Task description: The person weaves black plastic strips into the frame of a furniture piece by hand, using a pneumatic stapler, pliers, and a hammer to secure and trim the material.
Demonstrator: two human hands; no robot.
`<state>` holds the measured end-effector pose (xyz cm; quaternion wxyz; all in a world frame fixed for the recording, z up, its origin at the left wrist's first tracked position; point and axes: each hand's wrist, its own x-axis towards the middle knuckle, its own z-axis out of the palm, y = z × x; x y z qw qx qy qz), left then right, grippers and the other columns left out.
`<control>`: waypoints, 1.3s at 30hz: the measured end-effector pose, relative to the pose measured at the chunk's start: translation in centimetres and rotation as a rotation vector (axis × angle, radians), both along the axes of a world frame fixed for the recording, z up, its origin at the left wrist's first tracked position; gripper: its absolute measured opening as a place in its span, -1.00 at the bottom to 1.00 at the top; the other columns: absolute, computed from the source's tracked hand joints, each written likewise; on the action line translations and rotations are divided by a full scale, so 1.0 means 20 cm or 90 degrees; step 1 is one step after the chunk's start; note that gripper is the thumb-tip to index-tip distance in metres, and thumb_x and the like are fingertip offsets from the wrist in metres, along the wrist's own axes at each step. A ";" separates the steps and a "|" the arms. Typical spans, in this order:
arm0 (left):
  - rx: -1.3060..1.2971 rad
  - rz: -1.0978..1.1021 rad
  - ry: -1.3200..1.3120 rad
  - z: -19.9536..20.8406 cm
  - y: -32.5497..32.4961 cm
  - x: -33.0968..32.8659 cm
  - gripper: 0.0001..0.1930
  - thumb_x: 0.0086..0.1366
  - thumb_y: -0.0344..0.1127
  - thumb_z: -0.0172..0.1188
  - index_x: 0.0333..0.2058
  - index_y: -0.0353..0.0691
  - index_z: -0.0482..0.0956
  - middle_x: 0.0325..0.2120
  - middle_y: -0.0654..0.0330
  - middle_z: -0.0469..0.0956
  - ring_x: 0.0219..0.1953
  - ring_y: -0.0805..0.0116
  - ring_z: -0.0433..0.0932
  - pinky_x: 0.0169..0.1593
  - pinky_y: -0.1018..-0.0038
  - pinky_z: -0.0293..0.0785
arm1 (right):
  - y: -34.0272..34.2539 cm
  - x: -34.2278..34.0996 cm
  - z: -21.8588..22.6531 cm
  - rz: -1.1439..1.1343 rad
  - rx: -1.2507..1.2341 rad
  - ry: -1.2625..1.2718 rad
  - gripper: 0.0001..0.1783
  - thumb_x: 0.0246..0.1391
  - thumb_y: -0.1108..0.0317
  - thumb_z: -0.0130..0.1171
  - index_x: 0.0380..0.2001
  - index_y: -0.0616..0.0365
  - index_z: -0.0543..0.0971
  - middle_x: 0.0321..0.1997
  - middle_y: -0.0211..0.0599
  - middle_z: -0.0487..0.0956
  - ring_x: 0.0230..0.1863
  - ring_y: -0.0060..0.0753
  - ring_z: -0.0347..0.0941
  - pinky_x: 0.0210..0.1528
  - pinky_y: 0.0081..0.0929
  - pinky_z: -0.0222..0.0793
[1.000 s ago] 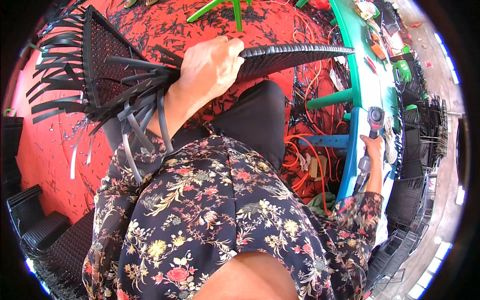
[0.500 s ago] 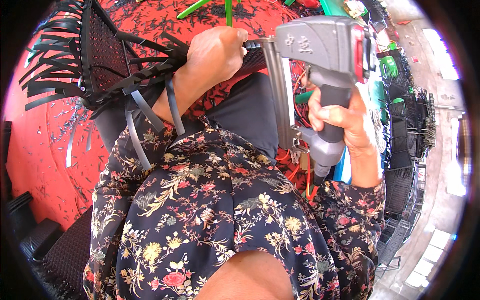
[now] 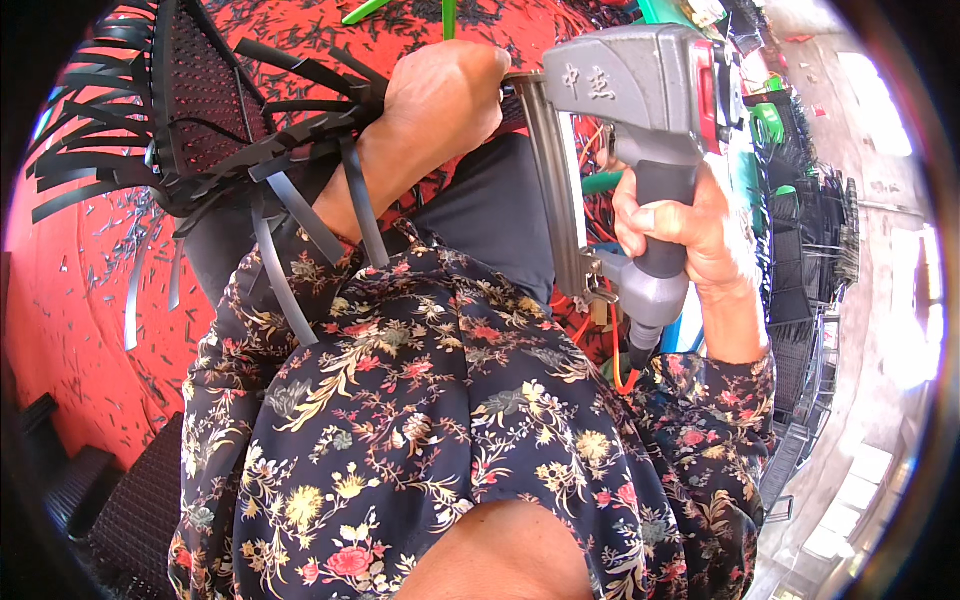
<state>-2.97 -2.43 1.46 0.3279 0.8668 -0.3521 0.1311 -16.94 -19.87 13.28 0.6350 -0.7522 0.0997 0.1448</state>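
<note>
Grey staple gun (image 3: 640,110): 1, right hand (image 3: 685,225) gripping | woven panel (image 3: 215,110): 1, left hand (image 3: 440,95) gripping

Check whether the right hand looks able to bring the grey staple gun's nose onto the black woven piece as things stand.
Probably yes. The right hand grips the grey staple gun, whose nose already sits beside the left hand holding the black woven piece; nothing lies between, though that hand crowds the spot.

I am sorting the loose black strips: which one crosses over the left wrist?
The grey-black strip hanging straight down across the left hand's wrist; the others hang further left, clear of the arm.
</note>
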 end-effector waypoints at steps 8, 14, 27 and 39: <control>0.013 0.000 0.005 0.02 -0.02 -0.02 -0.75 0.02 -0.43 0.23 -0.26 -0.25 0.59 -0.45 -0.04 0.58 -0.29 -0.05 0.56 -0.21 0.16 0.48 | -0.04 0.01 0.00 0.042 -0.034 0.014 -0.60 -0.18 0.35 0.20 -0.23 0.31 0.43 -0.55 -0.33 0.47 -0.60 -0.49 0.41 -0.46 -0.47 0.37; 0.041 0.008 0.018 0.05 -0.03 -0.01 -0.76 0.03 -0.42 0.23 -0.26 -0.23 0.59 -0.45 -0.05 0.58 -0.29 -0.05 0.56 -0.21 0.15 0.48 | -0.04 0.01 -0.02 0.008 0.015 -0.018 -0.67 -0.14 0.38 0.20 -0.27 0.30 0.45 -0.57 -0.33 0.48 -0.62 -0.48 0.42 -0.48 -0.48 0.36; -0.021 -0.027 -0.078 -0.07 0.09 0.11 -0.76 0.13 -0.24 0.25 -0.25 -0.21 0.58 -0.40 0.06 0.60 -0.30 0.12 0.58 -0.17 0.33 0.46 | -0.74 -0.31 -0.15 -0.372 -0.063 -0.108 -0.88 -0.03 0.41 0.13 -0.43 0.25 0.48 -0.59 -0.27 0.48 -0.55 -0.45 0.43 -0.43 -0.51 0.40; -0.008 -0.040 0.181 0.08 0.37 0.51 -0.73 0.30 -0.27 0.14 -0.21 -0.41 0.53 -0.41 0.20 0.57 -0.37 0.51 0.49 -0.24 0.54 0.40 | -1.31 -0.31 -0.66 -0.556 -0.787 0.286 -0.26 -0.15 0.25 0.16 0.11 0.39 0.22 -0.12 0.16 0.55 -0.06 0.05 0.51 -0.01 -0.19 0.41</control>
